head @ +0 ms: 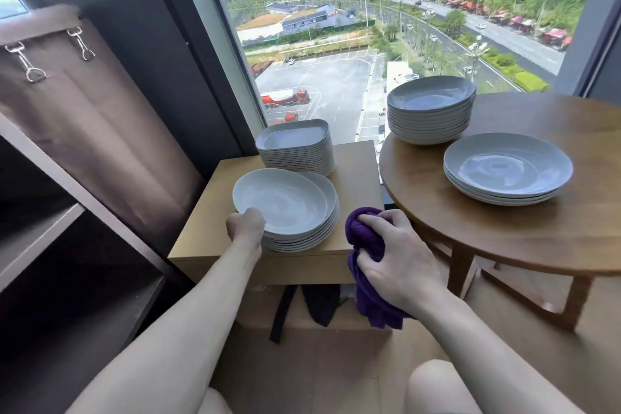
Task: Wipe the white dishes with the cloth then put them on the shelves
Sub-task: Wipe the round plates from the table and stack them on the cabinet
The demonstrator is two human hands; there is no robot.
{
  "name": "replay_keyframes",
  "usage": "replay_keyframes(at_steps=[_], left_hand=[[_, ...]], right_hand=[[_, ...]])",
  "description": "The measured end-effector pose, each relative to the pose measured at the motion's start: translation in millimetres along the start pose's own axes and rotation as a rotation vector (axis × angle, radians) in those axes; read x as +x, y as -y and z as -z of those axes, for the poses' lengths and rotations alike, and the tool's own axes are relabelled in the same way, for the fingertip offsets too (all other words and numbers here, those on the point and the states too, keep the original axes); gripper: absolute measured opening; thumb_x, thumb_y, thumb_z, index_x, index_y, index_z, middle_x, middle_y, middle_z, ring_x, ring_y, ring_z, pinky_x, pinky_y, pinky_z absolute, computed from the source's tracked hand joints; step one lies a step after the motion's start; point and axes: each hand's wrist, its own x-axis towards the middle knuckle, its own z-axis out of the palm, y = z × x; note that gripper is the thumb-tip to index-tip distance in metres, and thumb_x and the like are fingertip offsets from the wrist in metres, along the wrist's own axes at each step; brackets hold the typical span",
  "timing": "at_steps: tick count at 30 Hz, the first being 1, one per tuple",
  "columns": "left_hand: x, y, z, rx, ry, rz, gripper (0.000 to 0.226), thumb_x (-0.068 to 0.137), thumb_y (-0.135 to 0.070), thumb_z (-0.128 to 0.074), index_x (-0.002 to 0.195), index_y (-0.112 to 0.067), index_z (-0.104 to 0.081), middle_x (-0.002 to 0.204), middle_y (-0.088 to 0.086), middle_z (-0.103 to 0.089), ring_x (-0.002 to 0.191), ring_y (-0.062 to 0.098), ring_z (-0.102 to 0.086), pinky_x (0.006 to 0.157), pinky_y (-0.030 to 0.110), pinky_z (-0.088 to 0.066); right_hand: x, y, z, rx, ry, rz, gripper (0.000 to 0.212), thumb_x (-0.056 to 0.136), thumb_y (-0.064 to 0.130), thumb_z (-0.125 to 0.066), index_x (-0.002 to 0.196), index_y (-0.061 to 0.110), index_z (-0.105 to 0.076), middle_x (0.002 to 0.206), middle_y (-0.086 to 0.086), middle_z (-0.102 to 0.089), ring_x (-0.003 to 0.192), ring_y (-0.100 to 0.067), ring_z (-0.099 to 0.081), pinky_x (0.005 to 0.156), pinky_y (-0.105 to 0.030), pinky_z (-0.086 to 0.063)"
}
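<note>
**A:** Where does everything stand, biggest first?

**B:** The dark open shelving unit (40, 235) fills the left side. The round brown wooden table (437, 228) sits on the right, carrying a tall stack of white deep plates (430, 118) and a low stack of wide white shallow plates (507, 171). Between them, against the window, is the small square light-wood side table (356, 171). It has a stack of white square plates (295, 148) at the back and a stack of white round plates (302, 239) near the front edge.

**A:** And the dish being handled?

**B:** It's the top white round plate (282, 202) of that front stack, sitting offset to the left of the plates beneath it. The left hand (247, 225) has its fingers curled round the plate's near-left rim. The right hand (396, 259) is bunched tight round the purple cloth (366, 235), just right of the stack by the table's near-right corner. The cloth's tail hangs below the tabletop.

**A:** What does the next move turn on?

**B:** As I read it, the plate lies between the two hands, with the cloth to its right and the shelves to its left. It's round, so there's no long axis to mind. The right hand need only cross a short gap to wipe. The left hand is nearer the shelves, so it would likely do the carrying.

**A:** Room to move?

**B:** The square stack stands just behind the plate, so lifting up and toward the body looks safer than going back. The shelving's slanted front frame stands close to the side table's left edge, which I'd watch on the swing left.
</note>
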Motion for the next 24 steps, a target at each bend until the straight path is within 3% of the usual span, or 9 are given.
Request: replay_keyframes(at_steps=[3, 7, 11, 18, 21, 24], left_hand=[[12.1, 6.8, 1.7, 0.095, -0.026, -0.022, 0.048, 0.084, 0.006, -0.05, 0.132, 0.004, -0.057, 0.132, 0.016, -0.061, 0.117, 0.035, -0.057, 0.091, 0.039, -0.05], [22.5, 16.4, -0.3, 0.122, 0.076, -0.003, 0.058, 0.086, 0.01, -0.053, 0.143, 0.002, -0.049, 0.13, 0.013, -0.06, 0.113, 0.031, -0.053, 0.093, 0.036, -0.045], [27.8, 22.1, -6.7, 0.09, 0.11, 0.0, 0.064, 0.086, 0.013, -0.055, 0.148, -0.004, -0.046, 0.138, 0.017, -0.06, 0.126, 0.037, -0.058, 0.108, 0.047, -0.051], [25.6, 32.5, -2.7, 0.268, 0.13, -0.05, 0.062, 0.09, -0.006, -0.07, 0.146, -0.008, -0.045, 0.143, 0.015, -0.056, 0.127, 0.033, -0.053, 0.103, 0.04, -0.048], [16.6, 27.2, 5.9, 0.412, 0.009, -0.155, 0.09, 0.086, -0.029, -0.079, 0.158, -0.009, -0.029, 0.158, 0.016, -0.036, 0.147, 0.037, -0.032, 0.116, 0.05, -0.037], [-1.8, 14.5, 7.5, 0.375, -0.083, -0.351, 0.076, 0.089, -0.03, -0.072, 0.153, -0.01, -0.036, 0.153, 0.013, -0.04, 0.144, 0.032, -0.033, 0.114, 0.048, -0.037]], right_hand=[[1.1, -2.9, -0.5, 0.006, -0.005, 0.009, 0.05, 0.087, 0.038, -0.066, 0.135, 0.04, -0.052, 0.128, 0.018, -0.042, 0.102, -0.017, -0.059, 0.089, -0.036, -0.054], [0.9, -2.9, -2.0, -0.005, 0.003, 0.004, 0.049, 0.087, 0.039, -0.064, 0.134, 0.041, -0.052, 0.127, 0.019, -0.041, 0.101, -0.016, -0.059, 0.089, -0.034, -0.053], [3.3, -3.9, 1.0, -0.021, 0.009, -0.005, 0.05, 0.088, 0.04, -0.064, 0.136, 0.039, -0.052, 0.128, 0.019, -0.041, 0.103, -0.015, -0.058, 0.09, -0.033, -0.051], [5.0, -8.5, 5.4, -0.032, -0.007, -0.039, 0.049, 0.088, 0.04, -0.064, 0.135, 0.04, -0.052, 0.128, 0.018, -0.043, 0.103, -0.017, -0.058, 0.09, -0.037, -0.052], [5.6, -9.5, 8.4, -0.034, -0.012, -0.058, 0.05, 0.088, 0.041, -0.064, 0.136, 0.041, -0.051, 0.128, 0.018, -0.044, 0.103, -0.017, -0.058, 0.09, -0.038, -0.053], [8.6, -12.9, 13.7, -0.024, -0.045, -0.084, 0.051, 0.088, 0.039, -0.066, 0.137, 0.037, -0.054, 0.125, 0.016, -0.046, 0.102, -0.015, -0.057, 0.087, -0.034, -0.05]])
